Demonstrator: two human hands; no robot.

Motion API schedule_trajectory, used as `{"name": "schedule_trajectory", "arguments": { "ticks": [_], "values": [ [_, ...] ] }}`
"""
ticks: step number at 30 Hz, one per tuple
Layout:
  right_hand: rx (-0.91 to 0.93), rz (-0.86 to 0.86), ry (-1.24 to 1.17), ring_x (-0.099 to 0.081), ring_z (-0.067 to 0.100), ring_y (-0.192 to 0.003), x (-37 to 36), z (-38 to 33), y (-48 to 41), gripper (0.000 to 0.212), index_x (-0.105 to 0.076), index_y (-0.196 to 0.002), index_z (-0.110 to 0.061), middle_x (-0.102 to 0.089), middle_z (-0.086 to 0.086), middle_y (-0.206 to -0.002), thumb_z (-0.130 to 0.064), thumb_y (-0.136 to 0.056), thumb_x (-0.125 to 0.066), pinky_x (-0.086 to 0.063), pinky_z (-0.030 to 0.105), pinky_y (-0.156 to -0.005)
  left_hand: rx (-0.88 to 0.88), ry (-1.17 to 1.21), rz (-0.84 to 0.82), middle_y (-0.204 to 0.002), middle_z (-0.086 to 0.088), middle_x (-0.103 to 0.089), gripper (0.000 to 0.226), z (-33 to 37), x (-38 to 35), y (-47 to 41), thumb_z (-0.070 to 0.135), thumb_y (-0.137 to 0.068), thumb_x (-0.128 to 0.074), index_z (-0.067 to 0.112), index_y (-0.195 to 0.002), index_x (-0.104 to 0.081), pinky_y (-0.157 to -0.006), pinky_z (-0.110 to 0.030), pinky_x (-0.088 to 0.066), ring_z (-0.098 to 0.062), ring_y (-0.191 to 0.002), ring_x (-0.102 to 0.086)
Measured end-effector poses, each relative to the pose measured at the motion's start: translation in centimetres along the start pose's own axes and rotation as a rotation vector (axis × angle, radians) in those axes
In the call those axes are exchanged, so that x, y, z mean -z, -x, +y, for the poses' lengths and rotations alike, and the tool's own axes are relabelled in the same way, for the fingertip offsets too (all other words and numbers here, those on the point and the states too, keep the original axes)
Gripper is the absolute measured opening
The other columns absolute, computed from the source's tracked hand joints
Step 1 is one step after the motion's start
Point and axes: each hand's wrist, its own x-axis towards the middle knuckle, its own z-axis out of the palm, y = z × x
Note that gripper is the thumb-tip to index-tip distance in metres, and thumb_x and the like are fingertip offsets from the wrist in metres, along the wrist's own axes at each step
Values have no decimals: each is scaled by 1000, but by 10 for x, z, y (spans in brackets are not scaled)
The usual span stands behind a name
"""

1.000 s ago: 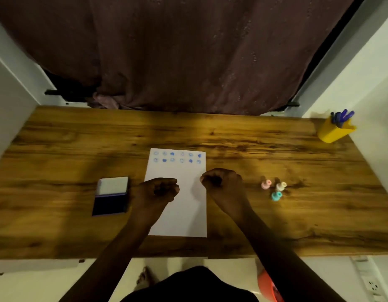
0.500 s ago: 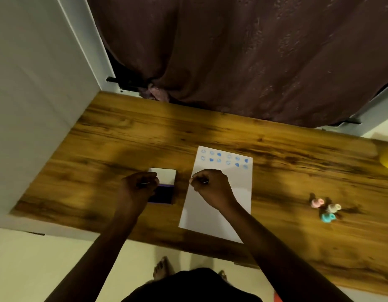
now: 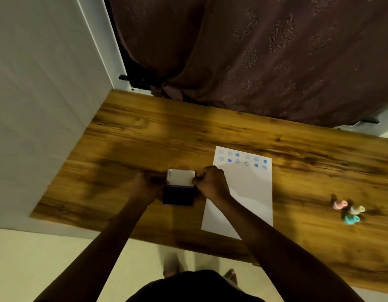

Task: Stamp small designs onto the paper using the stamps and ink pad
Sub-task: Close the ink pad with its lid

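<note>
The ink pad (image 3: 178, 195) lies on the wooden table (image 3: 145, 136), its dark pad exposed and its white lid (image 3: 181, 177) raised at the far side. My left hand (image 3: 145, 186) is at the pad's left edge and my right hand (image 3: 211, 182) at the lid's right edge, both with curled fingers touching it. To the right lies a white sheet of paper (image 3: 245, 192) with two rows of small blue stamped designs (image 3: 243, 159) near its far end. A pink stamp (image 3: 339, 204), a cream stamp (image 3: 356, 209) and a teal stamp (image 3: 351, 219) sit further right.
A white wall panel (image 3: 42, 105) bounds the table on the left. A dark brown curtain (image 3: 254, 57) hangs behind the far edge. The table's near edge runs diagonally, with my feet (image 3: 171, 264) on the pale floor below it.
The view has swung left. Both hands moved from over the paper to the ink pad, and the lid now stands raised between them.
</note>
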Motion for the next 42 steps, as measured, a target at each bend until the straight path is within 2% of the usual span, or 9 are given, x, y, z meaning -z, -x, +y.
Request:
{"name": "schedule_trajectory", "arguments": {
  "ticks": [3, 6, 15, 21, 27, 32, 37, 40, 42],
  "values": [
    [-30, -9, 16, -74, 23, -85, -5, -1, -3, 19, -75, -84, -11, -77, 6, -91, -28, -80, -83, -50, 22, -67, -3, -39, 20, -79, -5, -83, 17, -4, -3, -5, 8, -83, -82, 22, -91, -85, -61, -40, -65, -15, -63, -78],
    [-39, -8, 21, -74, 23, -88, -8, -1, -5, 16, -76, -87, -12, -77, 7, -94, -25, -79, -83, -51, 23, -68, -2, -64, 32, -90, -12, -83, 16, -5, -5, -7, 8, -82, -83, 13, -98, -84, -68, -35, -61, -23, -78, -79],
    [-13, 46, -31, -71, 17, -88, -14, 3, 4, 16, -75, -94, -13, -76, 4, -97, -24, -84, -79, -51, 22, -75, -91, -139, 2, -103, -9, -83, 30, 0, -6, 0, 5, -88, -75, 16, -116, -80, -65, -22, -55, -17, -85, -76],
    [38, 19, -88, -70, 20, -109, -9, 8, 14, 27, -64, -113, -16, -73, 3, -118, -18, -88, -75, -48, 11, -73, -64, -117, -20, -108, -13, -82, 27, 1, -6, 3, 6, -92, -71, 14, -117, -79, -78, -49, -65, -27, -92, -79],
    [122, 39, -81, -74, 14, -96, -5, 16, 25, 15, -76, -106, -16, -79, 1, -105, -19, -91, -74, -42, 2, -70, -34, -130, 83, -101, -12, -81, 20, -2, -13, 7, 9, -89, -74, 11, -107, -80, -69, -33, -58, -26, -84, -76],
    [152, 57, -102, -76, 12, -88, -8, 19, 37, 17, -78, -106, -17, -80, -1, -99, -26, -92, -74, -60, 27, -87, -89, -151, 126, -95, 3, -75, 10, -6, -14, 14, 16, -92, -75, 16, -101, -79, -59, -2, -41, -4, -75, -65],
    [150, 67, -85, -74, 11, -94, -11, 19, 47, 20, -78, -110, -19, -80, -3, -105, -26, -91, -75, -48, 10, -86, -142, -158, 65, -77, -1, -74, 28, -7, -3, 19, 0, -83, -74, 27, -76, -74, -61, -27, -51, -17, -70, -70],
    [175, 51, -72, -71, 1, -93, -12, 22, 57, 22, -79, -110, -22, -80, -6, -106, -17, -89, -76, -38, -8, -79, -144, -167, 5, -90, -2, -80, 29, -8, 2, 24, -4, -79, -74, 19, -94, -83, -72, -29, -57, -18, -82, -73],
    [187, 45, -55, -70, -1, -92, -13, 23, 63, 24, -79, -112, -23, -79, -7, -107, -15, -89, -75, -39, -7, -80, -117, -167, -9, -97, -4, -81, 28, -8, 3, 27, -1, -83, -74, 16, -104, -83, -80, -35, -61, -20, -87, -74]
  ]
}}
